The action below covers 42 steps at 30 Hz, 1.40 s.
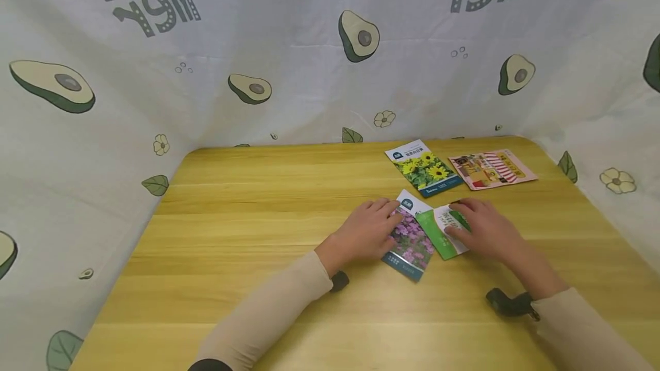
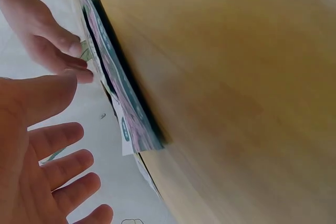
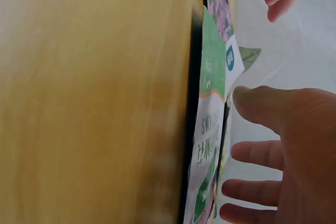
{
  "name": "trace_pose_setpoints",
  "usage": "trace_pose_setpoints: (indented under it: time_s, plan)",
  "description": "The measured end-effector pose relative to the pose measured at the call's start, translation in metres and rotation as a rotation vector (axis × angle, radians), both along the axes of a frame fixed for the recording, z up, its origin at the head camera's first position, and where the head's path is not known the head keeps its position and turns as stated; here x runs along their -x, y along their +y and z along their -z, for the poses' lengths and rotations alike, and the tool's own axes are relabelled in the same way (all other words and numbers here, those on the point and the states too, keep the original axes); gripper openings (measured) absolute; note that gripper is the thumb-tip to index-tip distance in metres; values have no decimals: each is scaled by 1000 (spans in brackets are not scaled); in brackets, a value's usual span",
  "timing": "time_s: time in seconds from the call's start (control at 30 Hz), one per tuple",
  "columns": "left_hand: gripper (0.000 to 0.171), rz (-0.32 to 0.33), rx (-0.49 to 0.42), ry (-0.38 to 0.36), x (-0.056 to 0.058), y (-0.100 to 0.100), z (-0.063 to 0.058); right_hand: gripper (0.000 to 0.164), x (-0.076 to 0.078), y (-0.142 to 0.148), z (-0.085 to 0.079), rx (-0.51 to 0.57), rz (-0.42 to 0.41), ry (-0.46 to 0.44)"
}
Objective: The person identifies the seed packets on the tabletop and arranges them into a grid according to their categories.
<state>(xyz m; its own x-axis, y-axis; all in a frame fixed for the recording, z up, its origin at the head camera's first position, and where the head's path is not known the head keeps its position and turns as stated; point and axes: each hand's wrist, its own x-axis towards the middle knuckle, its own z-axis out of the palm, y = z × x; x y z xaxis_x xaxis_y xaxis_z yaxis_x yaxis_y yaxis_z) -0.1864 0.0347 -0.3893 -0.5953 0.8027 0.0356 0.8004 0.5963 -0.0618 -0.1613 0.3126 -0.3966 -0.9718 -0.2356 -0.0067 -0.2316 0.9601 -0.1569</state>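
A flat packet with pink-purple flowers (image 1: 412, 242), like a seed packet, lies on the table in the head view. My left hand (image 1: 367, 231) is over its left edge, fingers spread and slightly bent; the left wrist view shows the thumb (image 2: 50, 95) apart from the fingers with nothing between them. To the right, a green and white packet (image 1: 439, 235) overlaps the purple one's edge. Over its right part is my right hand (image 1: 487, 231), which hides some of the print. In the right wrist view the right thumb (image 3: 262, 106) is beside this packet, the fingers loosely spread.
Behind these lie a yellow-flower packet (image 1: 425, 170) and a pink packet with a striped awning (image 1: 492, 169), their edges close together. The wooden table (image 1: 247, 210) ends at a pale curtain (image 1: 299, 33) with avocado prints. Dark wrist straps (image 1: 507, 302) show near the sleeves.
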Motion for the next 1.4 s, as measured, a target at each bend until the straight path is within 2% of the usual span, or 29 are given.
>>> trace_pose_setpoints:
  time_s: [0.17, 0.37, 0.6, 0.83, 1.2, 1.4]
  plan:
    - [58, 11, -6, -7, -2, 5, 0, 69, -1, 0, 3, -44, 6, -44]
    - [59, 10, 4, -50, -1, 9, 1, 66, 0, -1, 3, -44, 14, -65]
    - [60, 30, 37, -77, 2, 22, 5, 64, 3, -3, 4, -37, 18, -90]
    - [68, 69, 96, -114, 1, 33, 7, 65, 1, -3, 3, -47, 23, -97]
    - [75, -16, 124, -281, 2, 37, 8, 64, 1, -1, 2, -46, 21, -100]
    - [72, -12, 154, -302, 2, 37, 9, 65, 3, -1, 2, -46, 29, -113]
